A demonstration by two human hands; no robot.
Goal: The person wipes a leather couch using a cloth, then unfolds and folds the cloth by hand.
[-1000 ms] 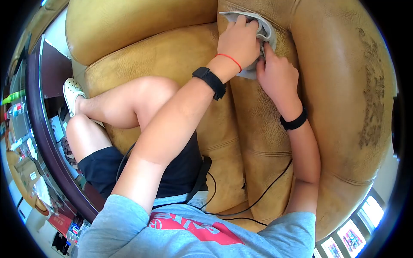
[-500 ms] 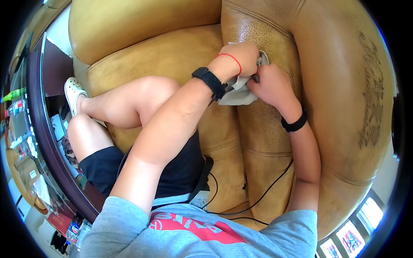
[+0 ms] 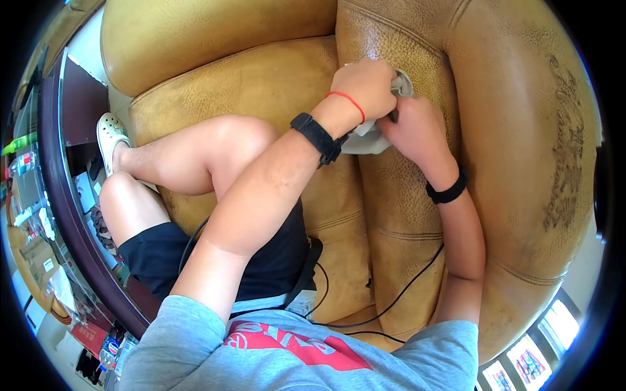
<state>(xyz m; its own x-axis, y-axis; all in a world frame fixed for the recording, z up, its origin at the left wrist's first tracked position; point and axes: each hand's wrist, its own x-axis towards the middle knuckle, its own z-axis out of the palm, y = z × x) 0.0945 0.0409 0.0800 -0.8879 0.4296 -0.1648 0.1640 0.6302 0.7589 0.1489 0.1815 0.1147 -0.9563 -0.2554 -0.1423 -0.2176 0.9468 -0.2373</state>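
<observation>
A light grey cloth (image 3: 368, 142) is bunched up over the tan leather sofa seat, partly covered by my hands. My left hand (image 3: 365, 88), with a red string and a black band at the wrist, has its fingers curled round the cloth's upper part. Close against it on the right, my right hand (image 3: 417, 130) pinches the cloth, a black band on its wrist as well. Part of the cloth sticks out between the two hands, and another part hangs below them. The fingertips are mostly hidden.
The sofa's thick armrest (image 3: 521, 150) rises on the right. My bent legs lie on the left, beside a dark-framed table (image 3: 85, 241) with bottles and packages. A black cable (image 3: 398, 296) crosses the sofa near my waist.
Both hands have come down towards my body from the seat's far part, bringing the cloth along. The cloth was more spread out and is now bunched in closed hands.
</observation>
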